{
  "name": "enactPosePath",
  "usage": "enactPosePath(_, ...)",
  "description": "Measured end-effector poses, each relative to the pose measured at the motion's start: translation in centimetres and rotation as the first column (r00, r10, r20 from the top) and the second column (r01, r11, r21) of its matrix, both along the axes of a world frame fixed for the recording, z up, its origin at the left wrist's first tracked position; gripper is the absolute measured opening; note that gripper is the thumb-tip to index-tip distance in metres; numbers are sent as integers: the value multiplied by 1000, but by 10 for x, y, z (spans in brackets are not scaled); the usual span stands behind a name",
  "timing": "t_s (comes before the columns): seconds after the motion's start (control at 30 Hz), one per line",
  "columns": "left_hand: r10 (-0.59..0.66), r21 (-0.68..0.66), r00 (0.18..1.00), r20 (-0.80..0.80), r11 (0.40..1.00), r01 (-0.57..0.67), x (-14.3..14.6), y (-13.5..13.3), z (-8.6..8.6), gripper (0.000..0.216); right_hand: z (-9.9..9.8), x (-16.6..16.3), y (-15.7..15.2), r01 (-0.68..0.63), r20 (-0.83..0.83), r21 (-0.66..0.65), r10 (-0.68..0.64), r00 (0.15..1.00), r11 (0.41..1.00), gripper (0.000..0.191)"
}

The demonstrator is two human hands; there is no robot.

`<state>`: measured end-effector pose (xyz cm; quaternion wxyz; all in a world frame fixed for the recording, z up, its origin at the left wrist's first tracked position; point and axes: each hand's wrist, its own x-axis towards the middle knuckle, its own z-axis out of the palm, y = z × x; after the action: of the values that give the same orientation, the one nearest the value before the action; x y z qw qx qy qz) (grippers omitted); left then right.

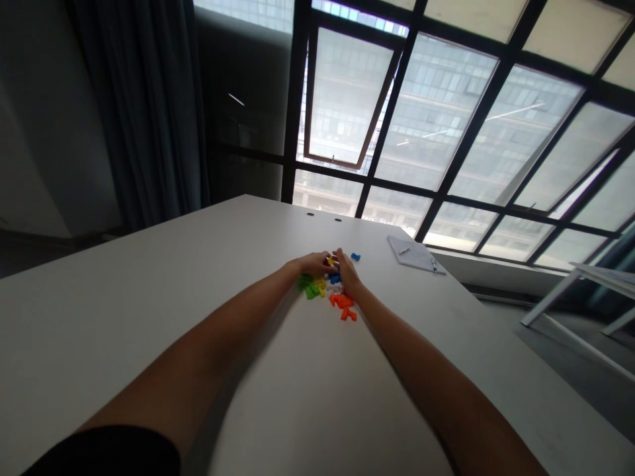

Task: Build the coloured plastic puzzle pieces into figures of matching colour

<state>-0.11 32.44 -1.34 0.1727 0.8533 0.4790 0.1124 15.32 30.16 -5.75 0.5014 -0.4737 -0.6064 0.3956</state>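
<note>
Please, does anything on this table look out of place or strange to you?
One blue plastic piece lies alone beyond the right hand, apart from the colored pile of pieces, so it looks stray. Nothing else stands out.

A heap of plastic puzzle pieces [330, 294] is noted on a table [149, 277]. One loose piece [355, 256] is set just behind the heap. Well right of the heap, a notepad [414, 254] is laid, apparently with a pen [434, 266] at its edge. Behind the heap, beyond the table, a window [446, 132] is placed.
</note>
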Motion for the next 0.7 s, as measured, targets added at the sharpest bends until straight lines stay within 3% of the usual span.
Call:
enactPosePath(0.07,15,-10,999,-52,1000,-15,-14,-4,10,61,0,-16,-6,11,34,25,-12,999,1000,77)
enactPosePath(0.17,25,-41,988,-151,999,-32,-36,-8,29,52,7,-21,-9,22,211,82,-39,977,996,71)
enactPosePath(0.33,-24,-98,977,-213,995,3,-62,-16,50,48,23,28,3,117,519,178,-194,833,977,51)
enactPosePath(0.53,-37,-57,974,-224,998,24,-72,-23,38,65,20,77,20,191,765,122,-215,607,974,65)
enactPosePath(0.7,-54,-86,974,-220,996,36,-79,-18,18,66,17,65,12,36,853,103,-107,511,994,55)
